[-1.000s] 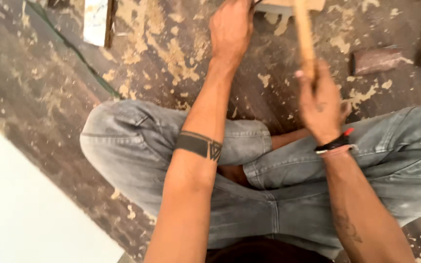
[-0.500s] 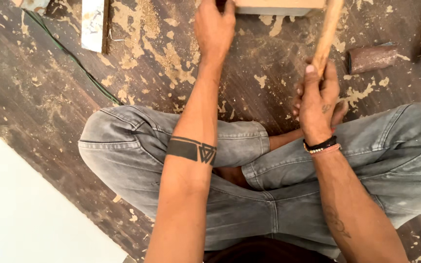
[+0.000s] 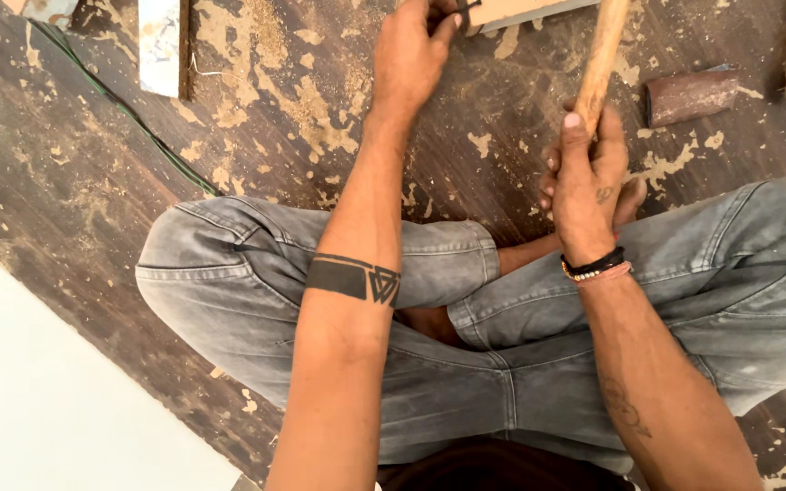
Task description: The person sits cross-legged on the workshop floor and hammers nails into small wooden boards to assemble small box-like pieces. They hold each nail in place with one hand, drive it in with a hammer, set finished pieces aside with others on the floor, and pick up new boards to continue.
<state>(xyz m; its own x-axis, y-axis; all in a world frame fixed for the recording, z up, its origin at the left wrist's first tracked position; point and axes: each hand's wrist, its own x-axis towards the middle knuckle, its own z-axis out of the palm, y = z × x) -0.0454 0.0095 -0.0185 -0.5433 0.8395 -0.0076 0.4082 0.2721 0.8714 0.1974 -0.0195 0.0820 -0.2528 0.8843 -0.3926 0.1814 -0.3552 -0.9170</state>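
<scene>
The wooden handle (image 3: pixel 600 64) is pale tan, smooth and round — a straight stick standing nearly upright, tilted slightly rightward, its top cut off by the frame edge. Its lower end sits inside the wrapped fingers. The pale wooden piece (image 3: pixel 525 11) lies flat on the floor — just right of the pinching fingertips.

Right hand (image 3: pixel 589 177) closed on a wooden handle (image 3: pixel 602 55), pale, smooth, matt. Left hand (image 3: pixel 411 55) on a pale wooden board (image 3: pixel 520 11) at the floor's far edge, flat and matt. Floor (image 3: pixel 65 182): dark wood-grain surface, worn, rough with light sawdust patches. Brown block (image 3: pixel 689 95): dull, rough-faced. Trousers (image 3: pixel 256 273): grey denim cloth, faded. Green cable (image 3: pixel 129 118): plastic-coated, slightly glossy.
</scene>
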